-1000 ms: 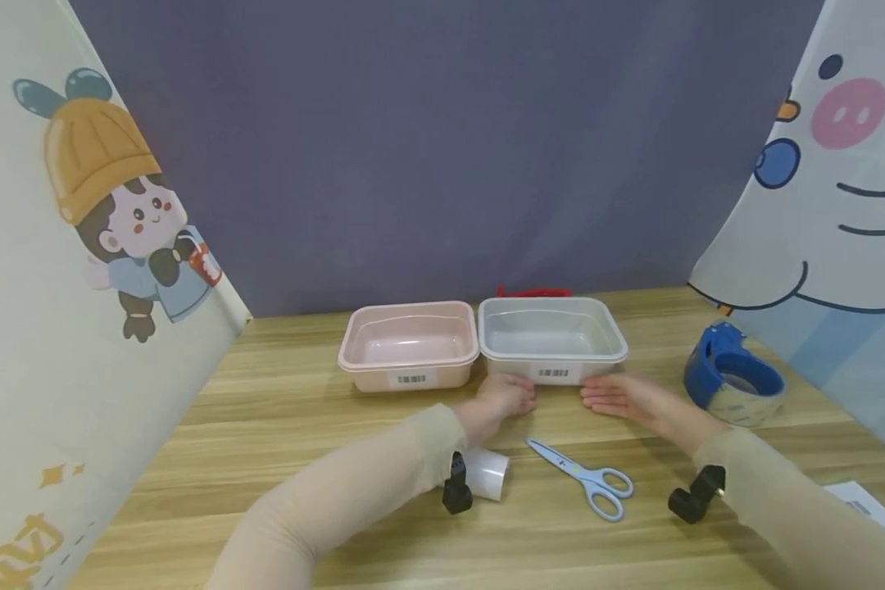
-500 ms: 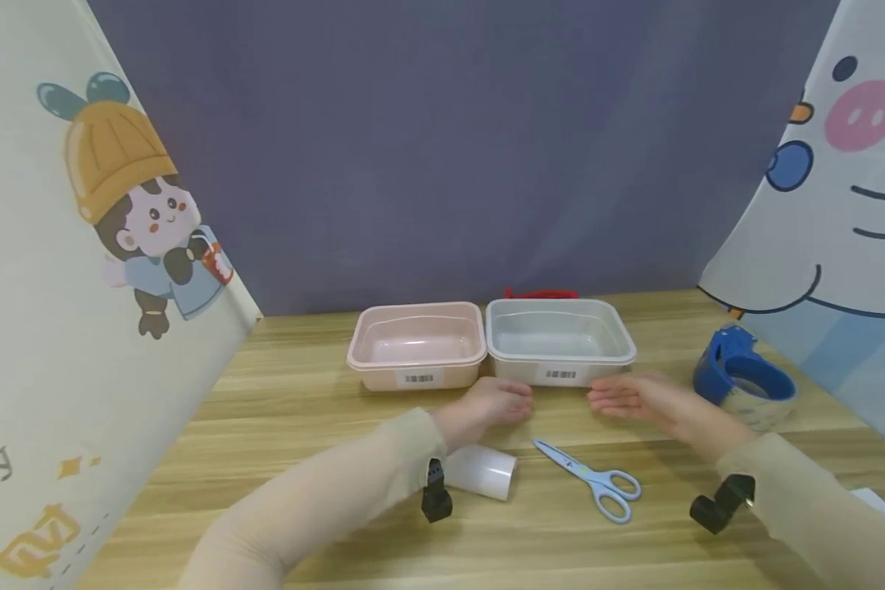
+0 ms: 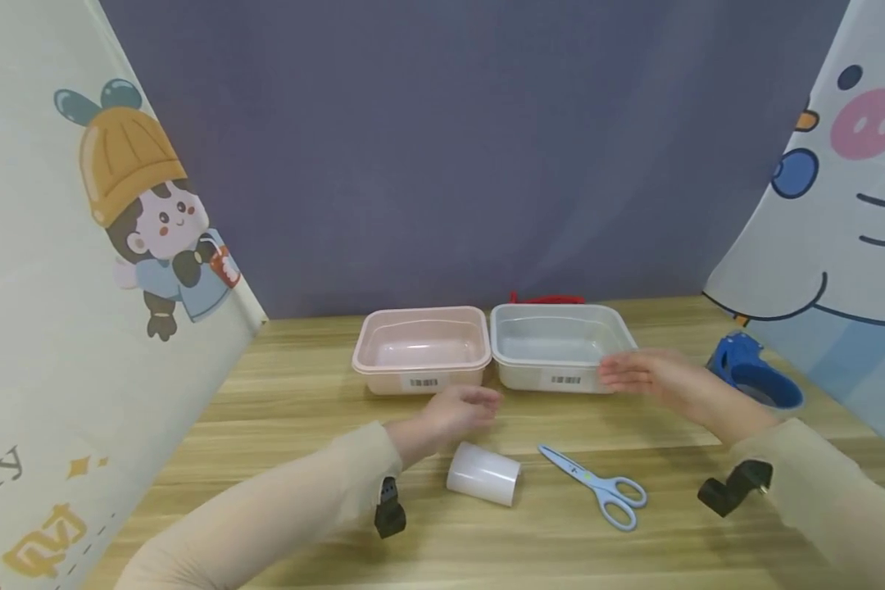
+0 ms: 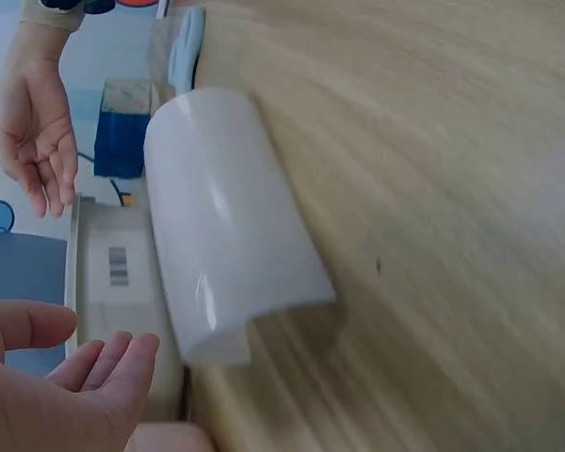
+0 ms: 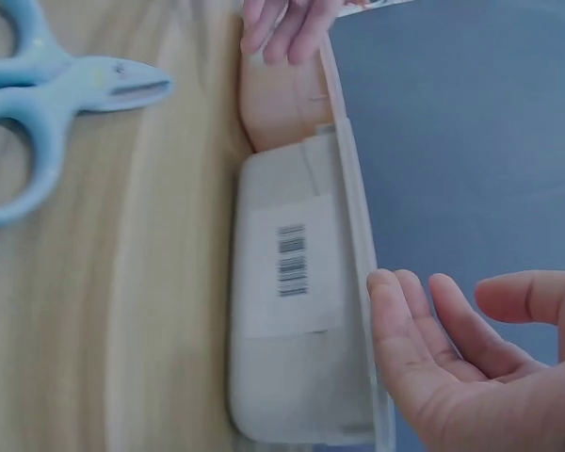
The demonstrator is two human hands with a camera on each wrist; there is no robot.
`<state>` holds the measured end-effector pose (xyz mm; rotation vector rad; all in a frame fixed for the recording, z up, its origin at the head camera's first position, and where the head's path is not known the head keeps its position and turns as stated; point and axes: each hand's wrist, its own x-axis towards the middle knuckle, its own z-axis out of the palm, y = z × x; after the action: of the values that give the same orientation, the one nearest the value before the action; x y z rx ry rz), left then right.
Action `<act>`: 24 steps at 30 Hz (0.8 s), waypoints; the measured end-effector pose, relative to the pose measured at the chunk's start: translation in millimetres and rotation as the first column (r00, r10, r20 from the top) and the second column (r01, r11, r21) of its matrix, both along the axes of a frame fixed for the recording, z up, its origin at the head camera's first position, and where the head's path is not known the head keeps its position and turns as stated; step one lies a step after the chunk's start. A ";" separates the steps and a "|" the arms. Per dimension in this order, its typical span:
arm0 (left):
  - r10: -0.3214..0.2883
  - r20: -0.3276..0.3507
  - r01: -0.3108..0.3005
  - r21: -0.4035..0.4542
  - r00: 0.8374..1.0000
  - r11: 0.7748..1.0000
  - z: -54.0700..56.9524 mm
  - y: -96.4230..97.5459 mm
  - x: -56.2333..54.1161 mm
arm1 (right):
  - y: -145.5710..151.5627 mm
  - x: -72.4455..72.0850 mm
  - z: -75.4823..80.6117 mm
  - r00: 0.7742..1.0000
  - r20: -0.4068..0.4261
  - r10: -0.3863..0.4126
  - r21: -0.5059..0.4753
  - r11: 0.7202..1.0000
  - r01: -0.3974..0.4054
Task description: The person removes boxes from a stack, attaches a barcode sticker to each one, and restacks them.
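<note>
My left hand (image 3: 450, 416) hovers over the table in front of the pink tub (image 3: 422, 382), fingers loosely extended and holding nothing. Beside the front right corner of the off-white tub (image 3: 516, 377), my right hand (image 3: 671, 385) is raised with relaxed, empty fingers. In the right wrist view those fingertips (image 5: 386, 282) overlap the tub's rim; whether they touch it I cannot tell. A curled, glossy white sheet (image 3: 484, 474), also large in the left wrist view, lies nearer me than the left hand. Light blue scissors (image 3: 597, 483) lie to its right, blades shut.
A blue tape dispenser (image 3: 763, 381) stands at the right, partly hidden by my right arm. Something red (image 3: 553, 299) shows behind the off-white tub. A dark cloth wall (image 3: 442, 147) closes off the back, with printed panels on both sides.
My left hand has drawn back leftward and nearer me from the off-white tub, uncovering the white sheet. My right hand has lifted and shifted slightly right. The tubs appear to stay in place.
</note>
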<state>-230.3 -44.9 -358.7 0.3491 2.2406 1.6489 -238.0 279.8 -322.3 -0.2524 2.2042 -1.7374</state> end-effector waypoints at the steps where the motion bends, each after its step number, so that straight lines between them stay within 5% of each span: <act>1: -0.003 -0.021 0.003 -0.010 1.000 1.000 2.3 -4.8 -0.3 | 1.1 -1.7 2.7 1.000 -0.005 -0.008 0.000 1.000 0.008; 5: -0.008 -0.081 0.006 -0.026 0.997 1.000 15.2 -24.0 -3.1 | 5.2 -8.3 11.2 0.999 -0.038 -0.035 0.019 0.999 0.036; 9: 0.053 -0.112 -0.054 -0.006 0.992 0.999 25.7 -38.0 -5.6 | 7.7 -13.4 14.4 0.995 -0.082 -0.058 0.047 0.997 0.062; 16: 0.153 -0.125 -0.150 0.036 0.980 0.988 26.4 -67.5 -9.9 | 7.6 -21.7 15.6 0.986 -0.109 -0.128 0.063 0.989 0.135; 24: 0.239 -0.218 -0.236 0.041 0.946 0.971 37.3 -107.6 -21.8 | 12.6 -34.3 17.6 0.963 -0.180 -0.202 0.177 0.956 0.234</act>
<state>-252.1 -152.5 -321.4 0.2879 2.5213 1.8262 -272.2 292.4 -304.7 -0.1062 2.5875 -1.6389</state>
